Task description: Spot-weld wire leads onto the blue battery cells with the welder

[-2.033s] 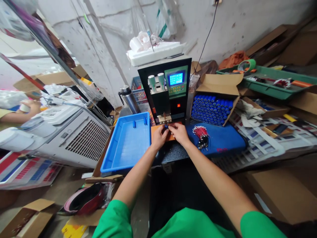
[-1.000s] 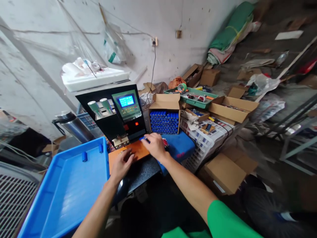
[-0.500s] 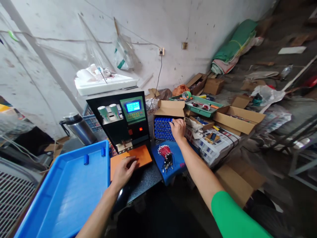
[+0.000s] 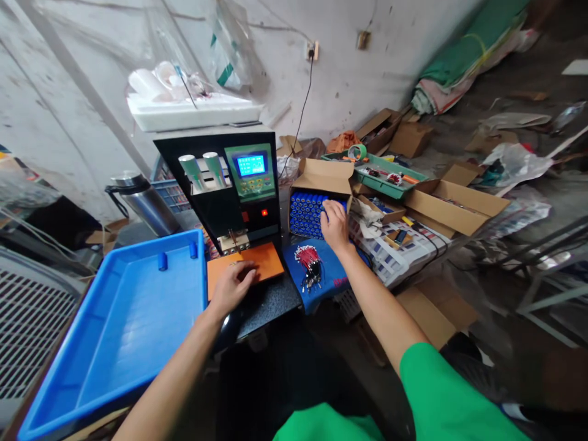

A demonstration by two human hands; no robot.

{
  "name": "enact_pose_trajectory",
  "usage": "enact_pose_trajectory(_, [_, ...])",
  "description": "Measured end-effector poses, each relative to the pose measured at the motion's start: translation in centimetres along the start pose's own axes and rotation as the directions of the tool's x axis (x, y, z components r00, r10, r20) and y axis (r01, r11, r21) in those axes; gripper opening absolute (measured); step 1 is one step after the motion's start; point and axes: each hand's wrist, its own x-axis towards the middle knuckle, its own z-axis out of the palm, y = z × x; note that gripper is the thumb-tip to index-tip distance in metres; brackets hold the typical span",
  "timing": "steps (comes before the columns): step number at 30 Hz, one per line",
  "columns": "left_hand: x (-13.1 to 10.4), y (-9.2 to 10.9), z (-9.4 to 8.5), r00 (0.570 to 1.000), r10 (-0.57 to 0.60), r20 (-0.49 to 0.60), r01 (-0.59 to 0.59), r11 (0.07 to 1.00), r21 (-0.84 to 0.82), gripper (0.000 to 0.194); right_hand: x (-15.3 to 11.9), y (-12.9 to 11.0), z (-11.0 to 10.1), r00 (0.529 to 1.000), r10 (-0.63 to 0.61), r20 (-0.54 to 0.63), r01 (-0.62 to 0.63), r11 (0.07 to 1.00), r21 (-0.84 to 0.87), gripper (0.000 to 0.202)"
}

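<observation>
My left hand (image 4: 232,286) lies on the orange plate (image 4: 264,262) in front of a black machine with a lit display (image 4: 251,165). Its thumb and fingers are apart, and I see nothing held. Out to the right, my right hand (image 4: 335,225) reaches to the open cardboard box (image 4: 327,174) packed with blue battery cells (image 4: 305,214). Its bent fingers close on a cell at the box's right side; the hand hides most of that cell. Between the hands, a bundle of red and black wires (image 4: 310,264) lies on a blue cloth (image 4: 333,288).
At the left stands a large blue tray (image 4: 133,312) with two blue cells (image 4: 162,261) near its far edge. Behind it is a steel jug (image 4: 144,205). A green tray (image 4: 383,180) and an open carton (image 4: 459,205) sit to the right.
The view has tilted down, so the bench sits higher in the picture. My right hand stays at the battery box, its fingers slightly shifted; my left hand remains on the orange plate.
</observation>
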Motion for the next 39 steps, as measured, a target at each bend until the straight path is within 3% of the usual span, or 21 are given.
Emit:
enact_pose_trajectory(2, [0.0, 0.0, 0.1, 1.0, 0.009, 0.0, -0.009, 1.0, 0.001, 0.042, -1.9, 0.1, 0.1, 0.99, 0.095, 0.102, -0.102, 0.993, 0.066, 0.031])
enact_pose_trajectory(3, [0.1, 0.0, 0.1, 1.0, 0.018, -0.003, -0.018, 1.0, 0.005, 0.042, -2.7, 0.3, 0.3, 0.962, 0.184, 0.201, -0.203, 0.976, 0.077, 0.026])
enact_pose_trajectory(5, [0.1, -0.1, 0.1, 0.999, 0.039, -0.008, -0.039, 0.999, 0.016, 0.042, -4.3, 1.0, 0.9, 0.825, 0.368, 0.428, -0.426, 0.904, 0.045, 0.017])
enact_pose_trajectory(7, [0.2, -0.2, 0.1, 0.998, 0.057, -0.014, -0.056, 0.998, 0.031, 0.042, -5.3, 1.7, 1.5, 0.672, 0.467, 0.575, -0.566, 0.825, -0.008, 0.016])
enact_pose_trajectory(9, [0.2, -0.3, 0.1, 0.998, 0.064, -0.015, -0.064, 0.997, 0.044, 0.041, -5.8, 2.0, 2.1, 0.617, 0.484, 0.62, -0.602, 0.798, -0.024, 0.017])
enact_pose_trajectory(15, [0.2, 0.2, 0.0, 0.999, 0.035, -0.005, -0.034, 0.998, 0.046, 0.038, -5.8, 1.8, 3.2, 0.685, 0.461, 0.564, -0.503, 0.859, -0.092, 0.017])
enact_pose_trajectory(19, [0.1, 0.5, 0.0, 1.0, 0.024, -0.02, -0.023, 0.998, 0.059, 0.038, -5.9, 1.9, 3.3, 0.679, 0.492, 0.545, -0.562, 0.826, -0.046, 0.015])
enact_pose_trajectory(21, [0.1, 0.5, 0.0, 0.999, 0.026, -0.018, -0.025, 0.998, 0.054, 0.038, -6.0, 2.0, 3.0, 0.686, 0.515, 0.514, -0.637, 0.766, 0.083, 0.014])
enact_pose_trajectory(24, [0.2, 0.5, -0.1, 1.0, 0.03, -0.003, -0.03, 0.998, 0.055, 0.037, -5.7, 1.9, 2.1, 0.67, 0.574, 0.471, -0.739, 0.58, 0.343, 0.017])
enact_pose_trajectory(26, [0.2, 0.4, -0.1, 1.0, 0.028, -0.01, -0.027, 0.998, 0.063, 0.037, -5.2, 1.6, 1.3, 0.663, 0.587, 0.465, -0.744, 0.446, 0.497, 0.024])
enact_pose_trajectory(28, [0.2, 0.2, 0.0, 1.0, 0.026, -0.016, -0.025, 0.998, 0.05, 0.038, -4.4, 1.2, 0.5, 0.696, 0.577, 0.429, -0.688, 0.362, 0.63, 0.029])
enact_pose_trajectory(31, [0.2, 0.0, 0.0, 0.999, 0.039, -0.016, -0.039, 0.999, 0.02, 0.043, -3.0, 0.1, -0.6, 0.755, 0.568, 0.326, -0.569, 0.321, 0.757, 0.032])
enact_pose_trajectory(34, [0.1, 0.3, 0.0, 0.998, 0.054, -0.024, -0.053, 0.998, 0.017, 0.044, -2.1, -1.7, -1.3, 0.779, 0.567, 0.266, -0.504, 0.315, 0.804, 0.031])
enact_pose_trajectory(39, [-0.5, 3.0, 0.0, 0.991, 0.101, -0.084, -0.096, 0.993, 0.064, 0.036, -2.7, -6.7, -1.3, 0.787, 0.523, 0.326, -0.503, 0.239, 0.831, 0.032])
